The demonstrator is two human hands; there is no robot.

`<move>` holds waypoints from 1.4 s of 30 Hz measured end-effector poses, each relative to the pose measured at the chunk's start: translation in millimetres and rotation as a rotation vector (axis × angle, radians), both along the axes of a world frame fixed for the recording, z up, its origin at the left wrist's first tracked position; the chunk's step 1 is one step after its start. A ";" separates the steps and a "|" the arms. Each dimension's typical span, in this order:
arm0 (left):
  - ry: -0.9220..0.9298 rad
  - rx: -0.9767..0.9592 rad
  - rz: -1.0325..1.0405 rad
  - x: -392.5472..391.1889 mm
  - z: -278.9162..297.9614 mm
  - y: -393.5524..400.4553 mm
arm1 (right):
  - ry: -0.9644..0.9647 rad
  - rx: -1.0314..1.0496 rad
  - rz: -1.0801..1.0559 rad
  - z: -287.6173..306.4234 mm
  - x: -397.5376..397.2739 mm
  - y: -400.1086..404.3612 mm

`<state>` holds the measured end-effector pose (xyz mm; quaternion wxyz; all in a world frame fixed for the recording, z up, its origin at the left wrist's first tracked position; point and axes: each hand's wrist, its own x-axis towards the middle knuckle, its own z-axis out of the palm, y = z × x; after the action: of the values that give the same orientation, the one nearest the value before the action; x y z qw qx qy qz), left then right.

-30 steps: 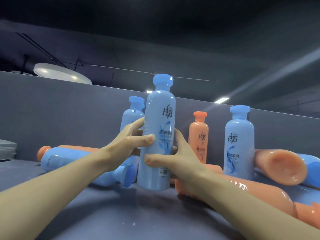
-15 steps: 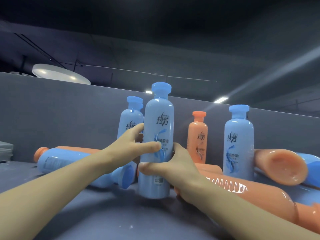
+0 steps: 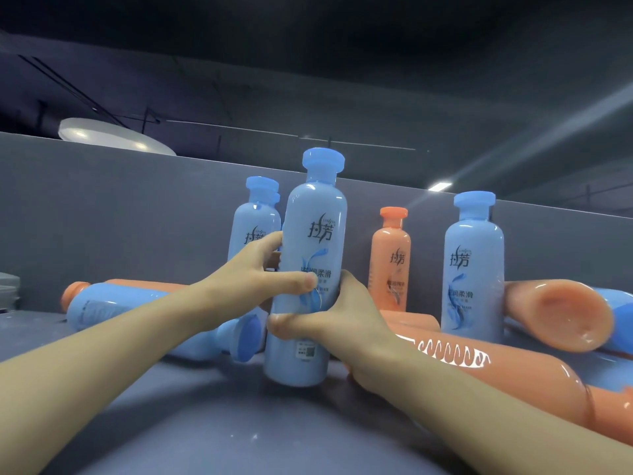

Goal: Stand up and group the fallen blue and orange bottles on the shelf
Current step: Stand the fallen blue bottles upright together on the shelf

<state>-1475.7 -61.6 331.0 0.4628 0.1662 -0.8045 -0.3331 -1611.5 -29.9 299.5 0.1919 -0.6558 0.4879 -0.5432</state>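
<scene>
Grey shelf under a dark ceiling, scattered with blue and orange bottles.

Both hands hold one upright blue bottle at the shelf's middle: left hand curled round its left side, thumb across the label; right hand wrapped round its lower right. Behind stand another blue bottle, an orange bottle and a right blue bottle. Fallen bottles lie left and right. All are opaque, so their contents cannot be told.
</scene>
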 end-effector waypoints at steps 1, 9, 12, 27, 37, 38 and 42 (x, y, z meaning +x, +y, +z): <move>-0.001 0.001 -0.004 0.1 0.0 0.3 | 0.000 -0.002 0.001 -0.4 0.0 -0.8; -0.014 -0.004 -0.014 0.4 0.9 1.5 | -0.007 -0.014 0.005 -1.5 -0.6 -3.7; -0.021 -0.007 -0.014 0.5 1.0 0.6 | -0.004 -0.016 0.008 -1.4 -0.8 -2.1; -0.060 -0.042 0.011 3.1 3.0 1.1 | 0.014 -0.022 0.002 -1.2 -3.2 -5.3; -0.049 -0.110 0.030 0.8 3.6 1.9 | 0.036 -0.032 -0.009 1.8 -2.2 -7.7; -0.049 -0.125 0.043 0.9 4.2 1.0 | 0.029 -0.027 -0.007 3.2 -1.3 -7.5; -0.033 -0.139 0.116 2.1 8.5 -3.2 | 0.006 0.010 -0.029 9.6 5.0 -10.6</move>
<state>-1473.7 -64.8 339.5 0.4785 0.1855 -0.8222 -0.2461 -1606.5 -40.6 309.1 0.1857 -0.6492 0.5006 -0.5416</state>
